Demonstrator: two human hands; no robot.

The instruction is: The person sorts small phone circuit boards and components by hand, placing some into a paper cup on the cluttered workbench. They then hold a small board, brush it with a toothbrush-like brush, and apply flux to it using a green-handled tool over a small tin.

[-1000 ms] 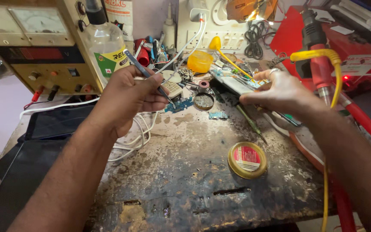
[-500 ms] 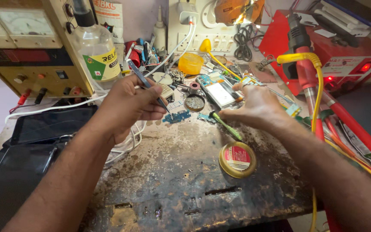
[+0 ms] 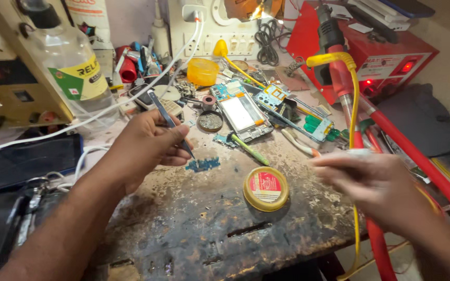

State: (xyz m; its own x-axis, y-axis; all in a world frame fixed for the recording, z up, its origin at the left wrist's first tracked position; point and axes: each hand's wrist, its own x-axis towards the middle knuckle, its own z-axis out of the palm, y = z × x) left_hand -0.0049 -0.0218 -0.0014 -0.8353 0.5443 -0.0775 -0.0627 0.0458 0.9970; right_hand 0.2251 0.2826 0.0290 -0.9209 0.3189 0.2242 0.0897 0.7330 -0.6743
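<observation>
Centrally, a small blue circuit board fragment (image 3: pixel 202 165) lies flat on the scorched, stained wooden benchtop (image 3: pixel 194 229), just below the tips of a pair of slim dark metal tweezers (image 3: pixel 171 124). The left hand (image 3: pixel 144 148) pinches the tweezers between thumb and fingers, tool slanted with its points down and to the right; points sit at or just above the fragment, contact cannot be told.

Right of the fragment, near, a round yellow tin with a red and white lid (image 3: pixel 266 188) rests on the bench, apart from both hands. The right hand (image 3: pixel 376 184) is further right, blurred, fingers curled and pointing left; whether it grips anything cannot be told. A yellow cable (image 3: pixel 354 104) runs down past it.

Beyond the fragment: a green-handled screwdriver (image 3: pixel 250 150) lying diagonally, a small round dark dish (image 3: pixel 210 121), and an opened phone chassis with a pale rectangular centre (image 3: pixel 240 112). Right of the chassis, a blue and gold circuit board (image 3: pixel 276 96).

Far centre: yellow plastic cup (image 3: pixel 202 72). Far left: clear plastic bottle with a green and yellow label (image 3: pixel 74 73), standing in front of a beige bench power supply (image 3: pixel 6 83). White cable (image 3: pixel 131 93) crosses from the wall to the left edge. Far right: red box-shaped station with a lit indicator (image 3: pixel 386 62).
</observation>
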